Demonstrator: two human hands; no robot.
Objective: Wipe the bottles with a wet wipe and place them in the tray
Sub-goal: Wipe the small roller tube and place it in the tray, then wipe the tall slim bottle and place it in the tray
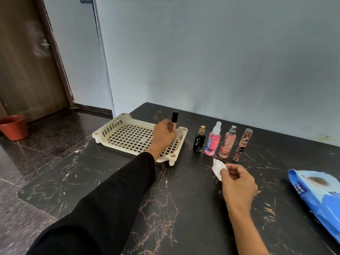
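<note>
Above the right end of the cream tray [117, 130], a slim tube-shaped bottle [173, 122] with a black cap and a pinkish body is held upright by the left hand [163, 138], whose fingers are curled round its lower part. The tray, a perforated plastic one on short legs, is set at the back left corner of the worktop [184, 208]; nothing can be seen lying in it.

A crumpled white wet wipe [217, 168] is pinched between the thumb and fingers of the right hand [238, 184], which is held just over the worktop's middle, in front of the other bottles.

Just right of the tray, four bottles are lined up side by side: a black bottle [199, 141] with a gold cap, a pink spray bottle [213, 142] with a clear cap, a peach-coloured bottle [227, 144] with a silver cap, and a narrow dark bottle [242, 145] marked with coppery streaks. All four are standing, and none is touched by either hand.

At the right edge of the worktop a blue wipes pack [320, 196] is laid flat, partly cut off by the frame.

The worktop is of black stone veined with white and copper, and is pushed against a pale blue wall [220, 52]. To the left, a polished dark floor [36, 144], a brown door [24, 61] and a red-brown pot [13, 127] are seen.
</note>
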